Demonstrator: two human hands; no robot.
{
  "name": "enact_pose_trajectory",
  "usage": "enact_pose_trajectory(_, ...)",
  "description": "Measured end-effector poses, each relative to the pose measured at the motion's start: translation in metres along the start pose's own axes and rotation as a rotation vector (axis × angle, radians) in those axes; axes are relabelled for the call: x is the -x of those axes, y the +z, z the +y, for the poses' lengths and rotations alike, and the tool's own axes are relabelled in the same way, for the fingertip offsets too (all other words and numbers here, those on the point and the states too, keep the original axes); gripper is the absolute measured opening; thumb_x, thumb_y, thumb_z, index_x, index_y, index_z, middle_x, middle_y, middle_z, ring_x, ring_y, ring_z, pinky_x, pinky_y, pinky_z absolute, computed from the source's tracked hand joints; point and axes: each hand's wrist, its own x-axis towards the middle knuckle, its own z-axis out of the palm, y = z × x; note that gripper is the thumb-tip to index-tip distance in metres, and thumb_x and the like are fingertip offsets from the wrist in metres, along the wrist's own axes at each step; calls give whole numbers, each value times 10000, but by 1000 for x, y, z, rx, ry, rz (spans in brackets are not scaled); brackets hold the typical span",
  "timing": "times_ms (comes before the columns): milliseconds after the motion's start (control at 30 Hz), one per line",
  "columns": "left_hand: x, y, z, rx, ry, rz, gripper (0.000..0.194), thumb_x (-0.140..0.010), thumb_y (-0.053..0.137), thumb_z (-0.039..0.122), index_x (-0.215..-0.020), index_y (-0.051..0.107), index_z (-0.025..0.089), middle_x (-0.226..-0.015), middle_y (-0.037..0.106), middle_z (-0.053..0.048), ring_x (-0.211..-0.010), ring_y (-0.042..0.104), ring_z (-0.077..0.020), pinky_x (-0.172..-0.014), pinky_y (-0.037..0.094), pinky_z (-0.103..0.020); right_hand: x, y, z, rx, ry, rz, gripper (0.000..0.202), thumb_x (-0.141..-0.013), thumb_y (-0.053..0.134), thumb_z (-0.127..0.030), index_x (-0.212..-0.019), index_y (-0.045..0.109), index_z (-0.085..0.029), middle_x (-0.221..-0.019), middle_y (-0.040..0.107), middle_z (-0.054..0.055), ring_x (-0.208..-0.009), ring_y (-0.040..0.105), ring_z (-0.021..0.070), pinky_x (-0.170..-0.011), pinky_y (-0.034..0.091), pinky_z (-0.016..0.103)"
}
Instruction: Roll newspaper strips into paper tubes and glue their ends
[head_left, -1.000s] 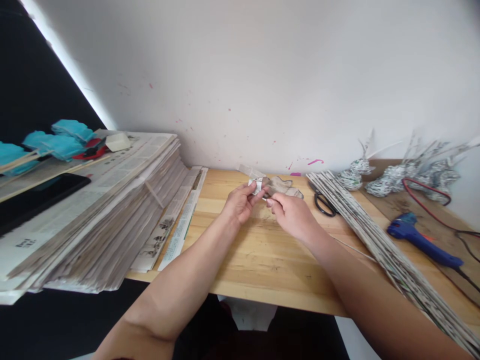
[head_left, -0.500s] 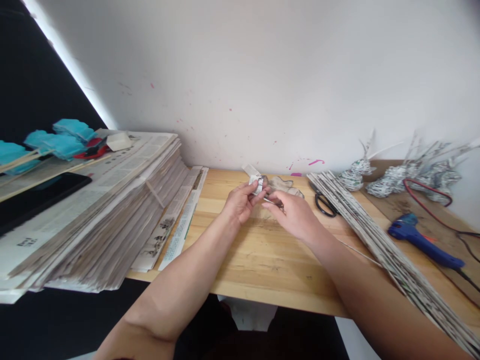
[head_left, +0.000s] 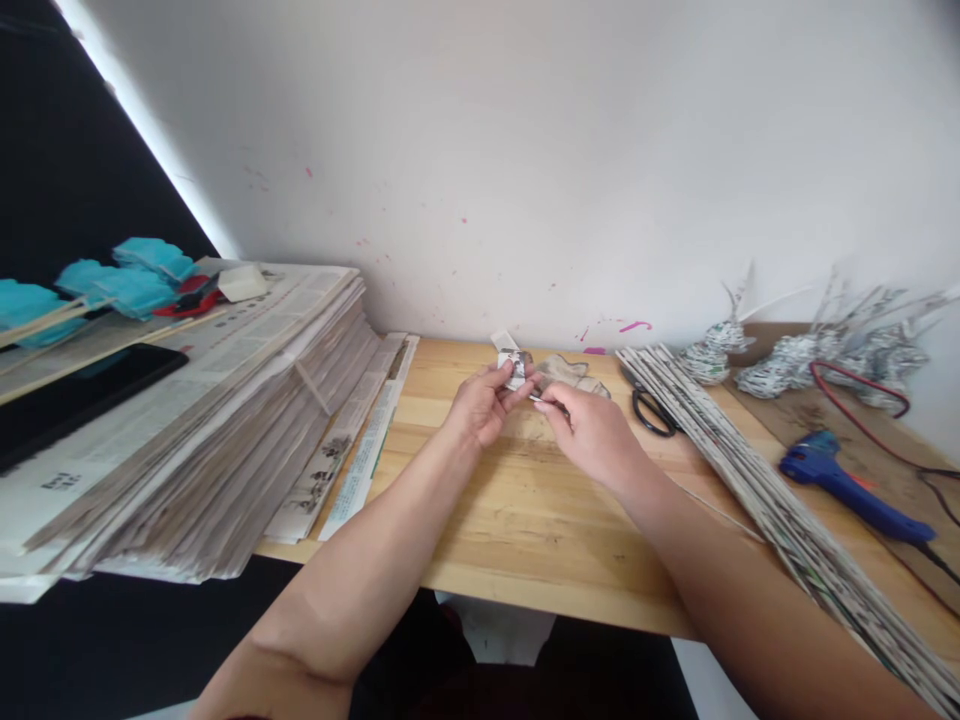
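Over the middle of the wooden table, my left hand [head_left: 486,402] holds a small strip of newspaper [head_left: 514,368] between thumb and fingers. Close on its right, my right hand [head_left: 581,420] pinches the thin end of the rolled paper at the strip's lower edge. A thin rolled stem runs from under my right wrist towards the lower right. Just behind my right hand lies a crumpled greyish cloth [head_left: 564,372].
A tall newspaper stack [head_left: 300,350] with a black phone [head_left: 90,395] stands left. Black-handled scissors [head_left: 654,412], a bundle of paper rods [head_left: 720,450], a blue glue gun [head_left: 855,490] and woven paper figures [head_left: 787,362] are at the right.
The newspaper strip in my left hand has turned slightly, and my right fingertips have shifted a little to the right. The whole view has moved slightly.
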Motion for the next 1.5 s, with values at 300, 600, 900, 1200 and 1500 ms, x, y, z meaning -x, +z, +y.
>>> enact_pose_trajectory(300, 0, 0, 3, 16, 28, 8, 91, -867, 575, 103, -888, 657, 71, -866, 713, -114, -816, 719, -171, -789, 582, -236, 1, -1, -3, -42, 17, 13, 206, -940, 481, -396, -935, 589, -220, -789, 684, 27, -655, 596, 168, -594, 337, 271)
enact_pose_trajectory(600, 0, -1, 6, 4, 45, -3, 130, -880, 538, 92, -888, 664, 62, -910, 714, -130, -868, 713, -183, -796, 580, -239, 0, 0, -2, -31, 34, 13, 222, -943, 467, -392, -900, 588, -212, -765, 676, 40, -668, 600, 181, -608, 342, 279)
enact_pose_trajectory(900, 1, 0, 7, -30, 58, -11, 99, -825, 632, 107, -881, 701, 66, -954, 720, -119, -827, 716, -170, -764, 586, -213, 1, 2, -3, 22, 26, -9, 266, -964, 422, -375, -847, 589, -203, -765, 682, 58, -674, 611, 188, -594, 329, 287)
enact_pose_trajectory(1200, 3, 1, 10, -22, 41, -42, 160, -895, 537, 131, -905, 686, 73, -898, 720, -113, -849, 715, -168, -788, 583, -227, 2, 1, -4, 71, 34, -31, 296, -981, 375, -343, -807, 572, -206, -703, 659, 42, -635, 593, 182, -571, 302, 288)
enact_pose_trajectory(1500, 1, -1, 9, -36, 69, -67, 108, -842, 615, 118, -894, 690, 61, -898, 717, -113, -831, 714, -172, -765, 585, -217, 4, -1, -8, 196, 28, 8, 285, -981, 377, -350, -831, 568, -200, -705, 666, 53, -641, 600, 192, -553, 270, 292)
